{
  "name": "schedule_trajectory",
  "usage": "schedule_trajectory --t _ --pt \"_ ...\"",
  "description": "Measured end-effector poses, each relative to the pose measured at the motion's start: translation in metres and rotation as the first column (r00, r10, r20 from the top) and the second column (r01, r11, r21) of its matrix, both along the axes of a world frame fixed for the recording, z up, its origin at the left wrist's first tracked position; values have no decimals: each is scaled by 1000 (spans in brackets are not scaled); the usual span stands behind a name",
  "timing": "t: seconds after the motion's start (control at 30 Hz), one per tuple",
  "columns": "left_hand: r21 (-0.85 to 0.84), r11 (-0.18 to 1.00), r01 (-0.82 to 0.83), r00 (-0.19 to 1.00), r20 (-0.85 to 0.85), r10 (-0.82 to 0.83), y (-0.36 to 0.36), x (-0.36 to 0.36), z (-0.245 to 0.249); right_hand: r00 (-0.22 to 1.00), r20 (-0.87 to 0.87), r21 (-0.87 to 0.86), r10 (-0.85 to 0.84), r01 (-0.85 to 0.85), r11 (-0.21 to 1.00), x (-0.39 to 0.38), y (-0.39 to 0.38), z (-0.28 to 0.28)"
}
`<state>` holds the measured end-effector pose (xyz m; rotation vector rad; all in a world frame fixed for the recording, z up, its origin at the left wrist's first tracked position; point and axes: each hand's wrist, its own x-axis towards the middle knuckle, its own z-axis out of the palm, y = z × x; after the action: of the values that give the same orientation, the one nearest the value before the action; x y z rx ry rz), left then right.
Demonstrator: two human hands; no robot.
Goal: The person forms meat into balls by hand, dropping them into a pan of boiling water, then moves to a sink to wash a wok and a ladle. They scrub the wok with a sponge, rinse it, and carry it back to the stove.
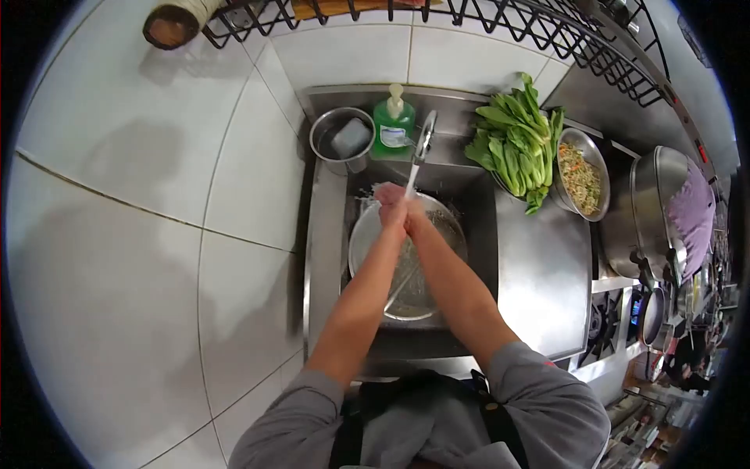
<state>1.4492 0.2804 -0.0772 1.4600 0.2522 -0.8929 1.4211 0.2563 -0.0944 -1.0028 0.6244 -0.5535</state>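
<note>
Round shallow steel pan [437, 234]: it lies in the steel sink [326, 234], right under my two hands. My left hand [388, 202] and my right hand [412, 221] are pressed against each other above the far rim of that pan. They are blurred, so I cannot tell whether the fingers are curled or spread, or whether anything sits between the palms. A thin stream of water [412, 178] falls onto them from the steel tap [424, 134], which stands at the back edge of the sink. Both my forearms are bare, reaching out of grey sleeves [539, 399].

Just left of the tap stands a green plastic soap bottle with a white pump [393, 125]. Beside that is a small round steel pot [326, 148] with a grey sponge [351, 137] in it.

To the right of the tap, a bunch of green leafy stalks [516, 144] lies on the far end of the steel desk [543, 273]. The bunch is touching a steel bowl of chopped mixed food [582, 176].

Further right stands a large steel pot [652, 203] with a purple cloth [694, 211] draped over it, and below it a black stove burner [605, 320] shows.

White wall tiles [156, 195] fill the left side. A black wire rack [547, 31] runs along the top.
</note>
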Motion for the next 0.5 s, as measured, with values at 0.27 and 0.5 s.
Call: schedule_trajectory --t 0.27,0.5 --pt "708 260 657 228 142 -963 146 -74 -143 388 -909 -285 151 -845 451 -165 59 -77" --pt "581 503 641 491 193 -849 148 -116 -154 746 -557 627 365 91 773 -203 129 1"
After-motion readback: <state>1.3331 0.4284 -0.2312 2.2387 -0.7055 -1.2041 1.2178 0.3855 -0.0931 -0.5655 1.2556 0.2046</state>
